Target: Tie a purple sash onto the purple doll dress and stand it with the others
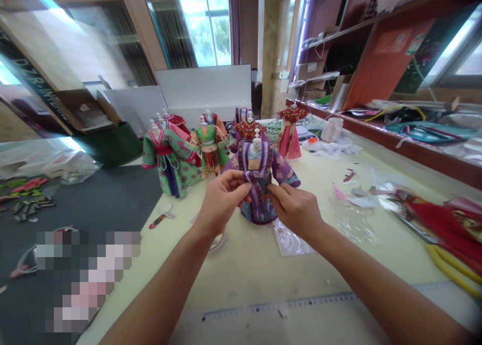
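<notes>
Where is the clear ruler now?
In the head view, the clear ruler lies flat on the pale table, nearest the wearer, extending beneath the right forearm.

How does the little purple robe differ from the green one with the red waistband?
The left hand and right hand pinch the purple robe; no hand touches the green robe. The purple robe has a patterned collar band, the green robe a red waistband. Both are miniature with wide sleeves.
</notes>
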`<state>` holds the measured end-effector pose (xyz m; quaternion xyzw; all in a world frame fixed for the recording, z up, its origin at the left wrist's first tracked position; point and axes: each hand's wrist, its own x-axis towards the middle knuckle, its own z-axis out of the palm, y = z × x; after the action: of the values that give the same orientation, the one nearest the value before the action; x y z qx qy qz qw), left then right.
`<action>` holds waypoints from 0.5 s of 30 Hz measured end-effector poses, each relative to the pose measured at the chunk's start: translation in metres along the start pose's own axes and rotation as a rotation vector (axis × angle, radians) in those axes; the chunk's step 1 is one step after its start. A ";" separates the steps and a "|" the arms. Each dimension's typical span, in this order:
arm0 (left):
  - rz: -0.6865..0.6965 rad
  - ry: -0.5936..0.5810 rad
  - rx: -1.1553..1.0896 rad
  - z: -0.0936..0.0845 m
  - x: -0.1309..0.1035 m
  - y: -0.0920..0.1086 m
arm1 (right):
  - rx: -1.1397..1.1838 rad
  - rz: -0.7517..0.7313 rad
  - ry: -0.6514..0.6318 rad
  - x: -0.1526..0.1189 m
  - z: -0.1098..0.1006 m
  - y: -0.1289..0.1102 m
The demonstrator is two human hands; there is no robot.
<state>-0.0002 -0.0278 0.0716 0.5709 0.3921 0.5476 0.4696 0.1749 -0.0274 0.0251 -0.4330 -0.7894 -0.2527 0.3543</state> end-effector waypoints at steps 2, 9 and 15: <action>0.030 0.015 -0.012 0.000 0.003 -0.001 | -0.009 -0.025 0.012 0.000 0.003 -0.001; 0.106 0.071 0.027 0.002 0.006 -0.002 | 0.022 -0.095 -0.003 0.004 0.011 -0.004; 0.148 0.062 0.107 0.004 0.004 -0.003 | -0.033 -0.095 0.030 0.007 0.019 -0.003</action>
<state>0.0040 -0.0235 0.0699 0.6054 0.3917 0.5766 0.3843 0.1631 -0.0119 0.0190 -0.3968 -0.7995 -0.2886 0.3465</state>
